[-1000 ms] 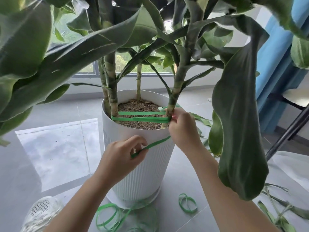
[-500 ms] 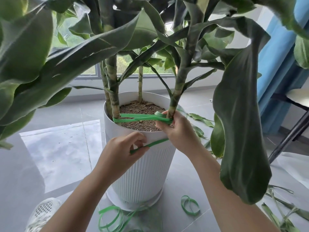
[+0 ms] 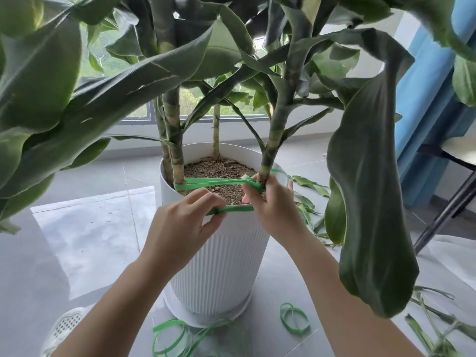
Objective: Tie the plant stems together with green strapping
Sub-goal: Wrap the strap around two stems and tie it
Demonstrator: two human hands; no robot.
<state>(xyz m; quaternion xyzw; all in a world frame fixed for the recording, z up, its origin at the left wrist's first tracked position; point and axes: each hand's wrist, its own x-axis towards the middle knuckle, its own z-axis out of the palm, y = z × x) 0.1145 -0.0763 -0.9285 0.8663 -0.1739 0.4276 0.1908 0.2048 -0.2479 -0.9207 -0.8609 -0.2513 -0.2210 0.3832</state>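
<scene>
Both hands are up at the near rim of the white pot, and it is crowded there. The left hand pinches the free run of green strap between thumb and forefinger, just at the rim's front edge. That run goes flat and taut to the right hand, whose fingers close around the strap where it meets the right stem, pressed against the stem's base.

Across the pot, two runs of strap stretch over the soil, from the right stem to the left stems, where the band wraps the base close to the pot wall. A thinner stem stands at the back, apart from the loop.

The pot holds brown, crumbly soil, filled to a little below the rim, with all stems rooted in it. It sits on a round white saucer on the grey tiled floor.

Room to move: open floor to the left. A big drooping leaf hangs close beside the right forearm. Overhead the leaves press low. On the floor near the saucer lie loose strap coils and a smaller loop; cut leaf scraps are scattered to the right. A white shoe shows at bottom left.
</scene>
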